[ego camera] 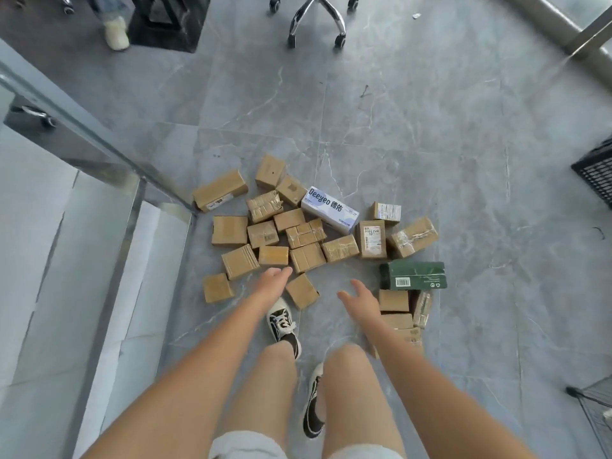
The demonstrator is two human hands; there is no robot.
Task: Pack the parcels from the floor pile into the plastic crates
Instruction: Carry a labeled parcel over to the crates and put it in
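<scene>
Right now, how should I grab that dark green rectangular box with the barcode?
Take the dark green rectangular box across its short depth, from above and the near side. It lies flat with its long barcode face toward you, so the right hand, nearest and open, could span it.

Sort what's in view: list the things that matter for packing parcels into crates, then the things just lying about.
Belongs to the job:
- pile of brown parcels
- white Deeyeo box
- green box
- black crate at the right edge
- left hand and right hand, both open, holding nothing

Just lying about:
- office chair base
- glass partition
- wire rack
</scene>
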